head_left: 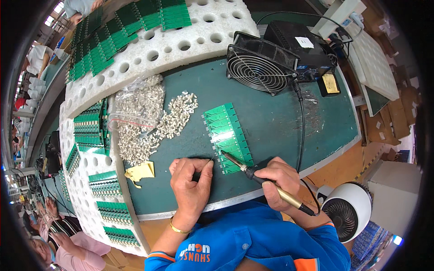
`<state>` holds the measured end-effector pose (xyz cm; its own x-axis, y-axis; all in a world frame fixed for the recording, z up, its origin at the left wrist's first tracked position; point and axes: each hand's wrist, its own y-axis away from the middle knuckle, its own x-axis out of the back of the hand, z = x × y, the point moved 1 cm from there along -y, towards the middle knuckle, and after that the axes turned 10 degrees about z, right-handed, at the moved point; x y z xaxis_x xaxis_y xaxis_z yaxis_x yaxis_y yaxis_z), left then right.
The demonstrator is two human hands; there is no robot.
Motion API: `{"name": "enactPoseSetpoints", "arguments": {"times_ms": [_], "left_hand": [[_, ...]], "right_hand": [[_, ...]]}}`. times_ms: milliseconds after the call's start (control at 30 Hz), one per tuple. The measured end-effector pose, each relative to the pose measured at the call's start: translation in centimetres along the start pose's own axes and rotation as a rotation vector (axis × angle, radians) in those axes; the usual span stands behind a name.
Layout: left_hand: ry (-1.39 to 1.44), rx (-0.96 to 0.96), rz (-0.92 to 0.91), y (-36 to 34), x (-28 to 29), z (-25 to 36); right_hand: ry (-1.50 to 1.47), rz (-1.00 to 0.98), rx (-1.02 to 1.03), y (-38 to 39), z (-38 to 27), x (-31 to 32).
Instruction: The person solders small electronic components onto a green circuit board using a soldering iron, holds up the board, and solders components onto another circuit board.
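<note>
My right hand [279, 181] grips a soldering iron [266, 183] with a gold-coloured handle. Its metal tip meets the left part of a green circuit board panel [228, 135] lying on the bench. Small pins or parts line the panel's left edge. Beside that edge my left hand [192, 183] is closed, thumb and forefinger pinched together; whatever may be between them is too small to make out. To the left of the panel lies a loose heap of small silvery-white connectors [178, 115], and more of them are in a clear plastic bag [138, 101].
A black fan [262, 67] with a wire guard stands at the back, next to a black soldering station [303, 45] and a yellow sponge [330, 83]. White foam trays [183, 45] hold stacked green boards. A torn yellow paper [141, 172] lies left. Other people sit far left.
</note>
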<state>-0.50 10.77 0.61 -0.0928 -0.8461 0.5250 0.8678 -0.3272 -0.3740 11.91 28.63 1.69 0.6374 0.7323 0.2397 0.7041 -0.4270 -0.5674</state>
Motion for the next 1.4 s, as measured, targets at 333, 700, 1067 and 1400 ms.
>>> {"name": "enactPoseSetpoints", "arguments": {"times_ms": [333,700,1067,1400], "left_hand": [[0.034,-0.002,-0.005,-0.1,-0.01,0.0],[0.039,-0.014,-0.022,-0.13,-0.05,0.12],[0.016,-0.055,-0.005,-0.16,-0.18,0.23],[0.002,-0.074,-0.006,-0.27,-0.25,0.31]], "right_hand": [[0.005,-0.019,-0.021,-0.25,0.13,0.0],[-0.002,-0.022,-0.034,-0.11,0.28,-0.11],[0.003,-0.023,-0.034,-0.29,0.21,-0.16],[0.015,-0.012,0.0,-0.31,0.25,-0.28]]}}
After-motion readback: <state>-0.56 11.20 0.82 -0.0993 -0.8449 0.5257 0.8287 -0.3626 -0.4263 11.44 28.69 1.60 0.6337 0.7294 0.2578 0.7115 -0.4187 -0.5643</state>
